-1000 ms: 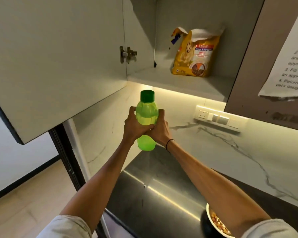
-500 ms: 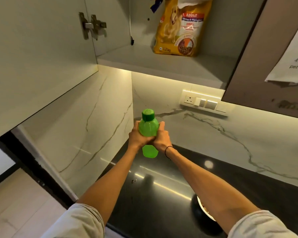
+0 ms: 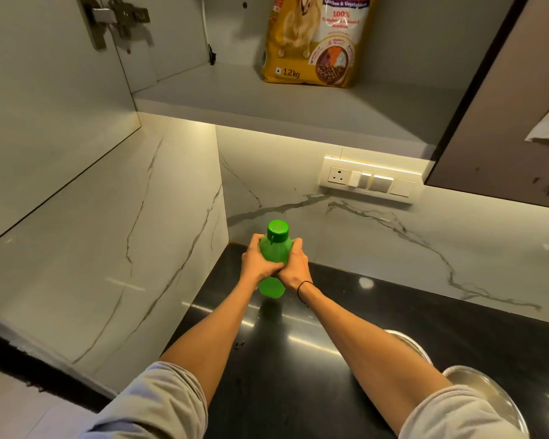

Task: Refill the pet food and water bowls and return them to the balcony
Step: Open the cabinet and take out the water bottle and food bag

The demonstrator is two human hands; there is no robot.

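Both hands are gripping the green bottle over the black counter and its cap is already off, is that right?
Not quite. The head view shows the green cap still on the green bottle. The rest holds: the left hand and right hand both grip it over the black counter.

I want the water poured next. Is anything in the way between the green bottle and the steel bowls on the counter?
Nothing visible on the counter between them. But the bottle, gripped by both hands (left, right), is capped, and the right forearm covers part of the bowls.
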